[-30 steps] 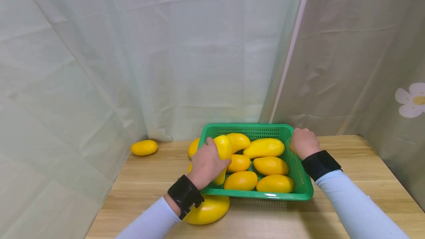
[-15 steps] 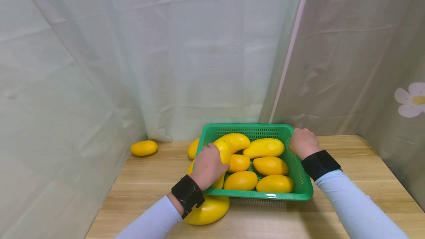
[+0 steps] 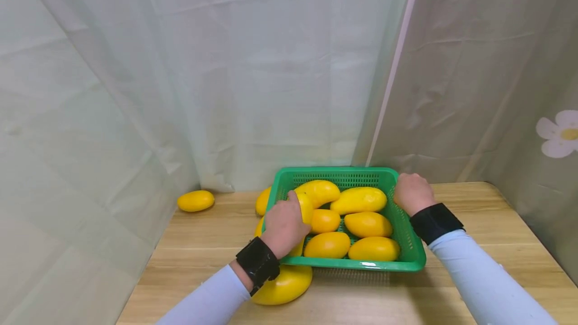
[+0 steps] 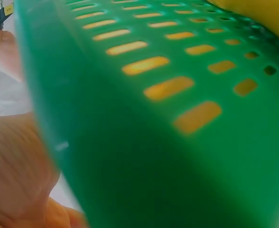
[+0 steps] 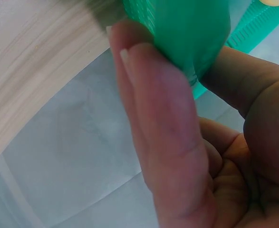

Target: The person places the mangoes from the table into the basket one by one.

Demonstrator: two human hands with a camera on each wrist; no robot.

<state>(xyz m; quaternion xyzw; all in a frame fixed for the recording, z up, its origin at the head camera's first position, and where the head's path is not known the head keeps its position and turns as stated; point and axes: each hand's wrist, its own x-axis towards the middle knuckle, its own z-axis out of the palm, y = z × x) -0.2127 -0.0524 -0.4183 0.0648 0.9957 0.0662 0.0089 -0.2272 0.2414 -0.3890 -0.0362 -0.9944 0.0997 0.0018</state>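
Observation:
Yellow mangoes fill much of a green slotted plastic basket (image 3: 338,263). My left hand (image 3: 284,227) is inside its left end, holding a long mango (image 3: 306,207) with the thumb over the near side; its other fingers are partly hidden. In the left wrist view the basket wall (image 4: 106,142) covers most of the picture, with part of the palm (image 4: 15,166) beside it. At the basket's right side my right hand (image 3: 413,194) grips the rim. The right wrist view shows fingers (image 5: 168,109) and thumb on either side of the green rim (image 5: 191,38).
A large mango (image 3: 284,287) lies on the wooden table (image 3: 203,255) in front of the basket. Another mango (image 3: 263,202) shows behind its left side, and a small mango (image 3: 196,200) sits at the far left. Pale curtains (image 3: 271,64) rise behind.
My left hand has lowered the mango a little into the basket's left end, and its index finger now sticks up more. The right hand and the basket stay in place.

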